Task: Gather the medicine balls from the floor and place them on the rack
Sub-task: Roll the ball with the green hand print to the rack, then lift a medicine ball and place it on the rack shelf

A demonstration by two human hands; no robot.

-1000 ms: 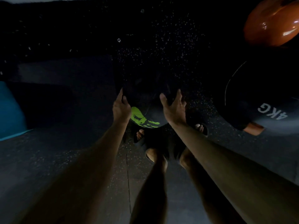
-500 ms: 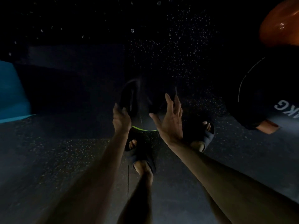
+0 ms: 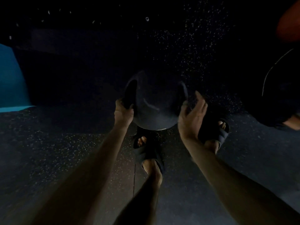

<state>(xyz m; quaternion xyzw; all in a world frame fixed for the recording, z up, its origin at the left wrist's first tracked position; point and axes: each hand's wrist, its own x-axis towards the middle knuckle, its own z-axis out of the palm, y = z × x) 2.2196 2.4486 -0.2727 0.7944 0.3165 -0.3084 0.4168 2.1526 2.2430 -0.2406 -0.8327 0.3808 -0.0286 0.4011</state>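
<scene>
Dark, two-handled medicine ball [image 3: 154, 109] hangs low over the floor [image 3: 65, 151]. The left hand [image 3: 124, 111] grips its left handle; the right hand [image 3: 191, 116] is unclenched beside the right handle. It looks heavy and is best held by both handles.

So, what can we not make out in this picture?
Head view:
Orange ball: cut off by the top right corner.
Black ball: cut off by the right edge.
Whether the right hand touches the handled medicine ball: blur, darkness.
Rack: out of frame.
</scene>
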